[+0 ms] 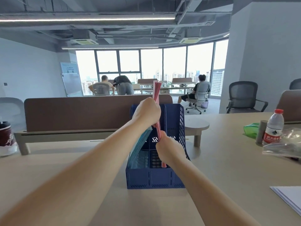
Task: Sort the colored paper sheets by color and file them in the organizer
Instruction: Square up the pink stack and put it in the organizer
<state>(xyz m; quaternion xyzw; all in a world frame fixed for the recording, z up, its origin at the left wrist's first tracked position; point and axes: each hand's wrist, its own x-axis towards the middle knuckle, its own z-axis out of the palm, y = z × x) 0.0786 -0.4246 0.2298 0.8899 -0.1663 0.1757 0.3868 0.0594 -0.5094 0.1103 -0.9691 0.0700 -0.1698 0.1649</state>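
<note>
A dark blue plastic organizer (154, 178) with upright slots stands on the desk in front of me. A stack of blue sheets (140, 147) leans in its left slot. Both hands hold a stack of pink sheets (156, 91) standing on edge over a slot to the right of the blue ones. My left hand (146, 111) grips the stack near its top, my right hand (169, 150) grips it lower down, inside the organizer. The stack's bottom edge (163, 164) is down in the slot.
A white paper stack (290, 199) lies at the desk's right edge. A water bottle (273, 126), a clear plastic bag (286, 144) and a green bag (250, 128) sit at the right. A dark cup (5, 133) is at the left. A brown divider (78, 111) runs behind.
</note>
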